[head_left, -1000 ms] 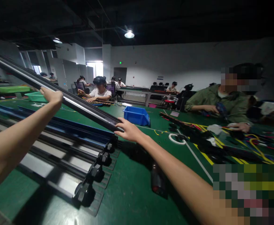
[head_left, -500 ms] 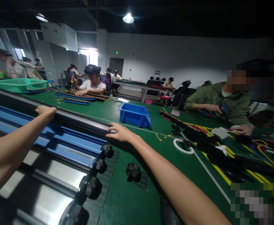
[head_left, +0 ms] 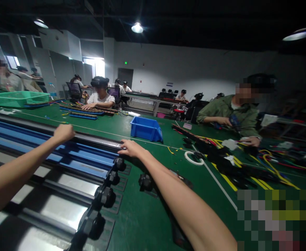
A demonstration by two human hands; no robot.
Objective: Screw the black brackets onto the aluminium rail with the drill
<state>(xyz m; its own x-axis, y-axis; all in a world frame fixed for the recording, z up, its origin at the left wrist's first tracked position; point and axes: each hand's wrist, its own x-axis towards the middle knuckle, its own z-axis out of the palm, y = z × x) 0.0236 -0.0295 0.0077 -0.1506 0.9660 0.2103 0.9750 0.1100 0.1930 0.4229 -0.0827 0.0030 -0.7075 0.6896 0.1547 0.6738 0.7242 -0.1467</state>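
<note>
A long black rail (head_left: 95, 141) lies flat on the green table (head_left: 142, 216), at the far side of a row of blue rails (head_left: 84, 160) and silver rails (head_left: 61, 209). My left hand (head_left: 64, 132) is curled over the black rail partway along it. At the rail's near end rests my right hand (head_left: 130, 147), its fingers stretched flat along the top. Black knobs (head_left: 107, 196) cap the ends of the other rails. One loose black knob (head_left: 145, 182) sits just below my right forearm.
A blue bin (head_left: 145, 129) stands beyond the rail end. To its right lie a white tape ring (head_left: 192, 157) and black parts with yellow cables (head_left: 273, 165), where a person in a green jacket (head_left: 228, 111) works. A green basket (head_left: 16, 98) is far left. Other people sit behind.
The black rail, held slanting up to the left a second ago, has come down flat onto the table beside the blue rails. Both hands came down with it.
</note>
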